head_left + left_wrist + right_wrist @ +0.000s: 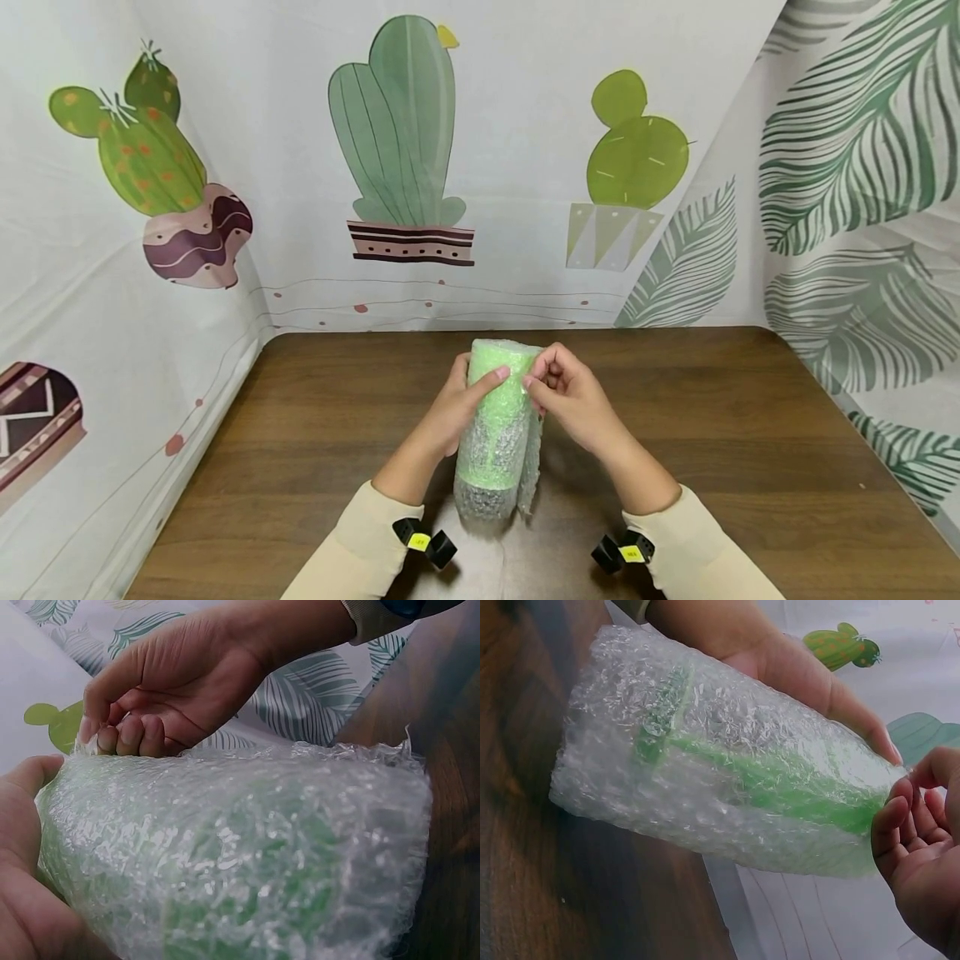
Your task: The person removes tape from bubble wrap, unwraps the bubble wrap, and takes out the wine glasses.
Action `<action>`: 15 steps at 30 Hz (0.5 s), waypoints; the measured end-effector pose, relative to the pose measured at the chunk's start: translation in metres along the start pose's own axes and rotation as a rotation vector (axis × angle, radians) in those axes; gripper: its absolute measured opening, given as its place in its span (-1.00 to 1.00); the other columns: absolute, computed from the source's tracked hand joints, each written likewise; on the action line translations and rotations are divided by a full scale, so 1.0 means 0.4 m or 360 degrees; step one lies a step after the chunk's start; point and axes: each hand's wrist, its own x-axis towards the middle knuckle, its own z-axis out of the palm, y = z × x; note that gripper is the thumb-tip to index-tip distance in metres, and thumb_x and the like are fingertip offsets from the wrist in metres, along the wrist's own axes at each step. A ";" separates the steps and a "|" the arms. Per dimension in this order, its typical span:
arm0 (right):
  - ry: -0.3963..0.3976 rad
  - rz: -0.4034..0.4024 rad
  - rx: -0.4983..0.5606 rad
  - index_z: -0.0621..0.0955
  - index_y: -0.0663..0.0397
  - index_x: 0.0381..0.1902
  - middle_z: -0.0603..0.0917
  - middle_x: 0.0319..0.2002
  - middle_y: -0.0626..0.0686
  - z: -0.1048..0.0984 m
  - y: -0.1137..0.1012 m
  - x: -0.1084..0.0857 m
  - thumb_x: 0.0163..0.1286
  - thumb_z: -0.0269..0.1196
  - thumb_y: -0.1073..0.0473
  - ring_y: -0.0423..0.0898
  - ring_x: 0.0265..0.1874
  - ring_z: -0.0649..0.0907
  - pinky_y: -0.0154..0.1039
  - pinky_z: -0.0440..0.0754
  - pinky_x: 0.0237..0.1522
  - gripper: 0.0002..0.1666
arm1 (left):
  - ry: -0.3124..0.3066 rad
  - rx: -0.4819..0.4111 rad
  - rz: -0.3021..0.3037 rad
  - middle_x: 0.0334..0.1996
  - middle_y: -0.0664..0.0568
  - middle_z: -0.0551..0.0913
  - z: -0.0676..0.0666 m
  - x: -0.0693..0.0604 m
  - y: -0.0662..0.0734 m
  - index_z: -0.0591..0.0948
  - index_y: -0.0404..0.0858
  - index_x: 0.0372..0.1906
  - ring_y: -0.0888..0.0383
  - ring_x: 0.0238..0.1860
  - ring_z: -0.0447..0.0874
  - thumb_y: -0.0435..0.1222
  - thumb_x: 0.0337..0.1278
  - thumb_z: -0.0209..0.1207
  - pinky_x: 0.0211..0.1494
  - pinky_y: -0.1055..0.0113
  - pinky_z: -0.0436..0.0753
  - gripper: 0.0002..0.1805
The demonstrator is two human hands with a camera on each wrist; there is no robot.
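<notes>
A roughly cylindrical green object wrapped in clear bubble wrap [495,437] stands near the middle of the table, leaning slightly. What the object inside is, the wrap hides. My left hand [455,406] grips the bundle's upper left side, its thumb lying across the front. At the upper right, my right hand [576,398] pinches the edge of the bubble wrap between thumb and forefinger. A loose flap of wrap [530,471] hangs down along the right side. In the right wrist view, the bubble-wrapped bundle [727,757] shows green through its layers, with the right fingertips at its top end.
The brown wooden table [315,417] reaches back to a white cloth backdrop [517,167] printed with cactuses and leaves. More cloth hangs along the left and right sides. Black bands with small devices [426,543] sit at both wrists.
</notes>
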 end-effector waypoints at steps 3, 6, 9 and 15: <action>0.0013 -0.0007 -0.0116 0.45 0.34 -0.10 0.54 -0.42 0.04 -0.001 -0.004 -0.002 0.41 0.20 0.44 -0.19 -0.56 0.54 -0.28 0.58 -0.54 -0.83 | 0.0004 0.0003 0.0002 0.15 -0.26 0.48 0.002 -0.002 0.002 0.10 -0.08 0.43 0.01 -0.07 0.67 0.05 0.31 0.22 -0.04 0.14 0.72 -0.23; 0.0022 0.0013 -0.0277 0.52 0.26 -0.06 0.58 -0.41 0.09 -0.003 -0.013 -0.005 0.43 0.24 0.37 -0.13 -0.55 0.59 -0.29 0.62 -0.50 -0.82 | 0.0012 -0.0012 0.0013 0.16 -0.27 0.48 0.003 -0.003 0.002 0.10 -0.07 0.44 0.02 -0.08 0.68 0.03 0.30 0.22 -0.04 0.14 0.73 -0.22; 0.0030 0.0064 -0.0367 0.58 0.20 -0.08 0.61 -0.41 0.15 -0.005 -0.022 -0.007 0.43 0.27 0.31 -0.08 -0.53 0.64 -0.25 0.69 -0.45 -0.86 | 0.0026 -0.0034 0.0031 0.14 -0.27 0.48 0.003 -0.003 0.003 0.10 -0.06 0.45 0.03 -0.11 0.69 0.01 0.31 0.23 -0.05 0.13 0.74 -0.23; 0.0039 0.0131 -0.0370 0.61 0.19 -0.20 0.62 -0.40 0.17 -0.011 -0.028 -0.004 0.43 0.28 0.28 -0.12 -0.49 0.65 -0.26 0.70 -0.40 -0.93 | 0.0041 -0.0044 0.0037 0.13 -0.25 0.50 0.001 -0.003 0.006 0.12 -0.05 0.44 0.05 -0.14 0.70 0.00 0.30 0.23 -0.07 0.13 0.74 -0.24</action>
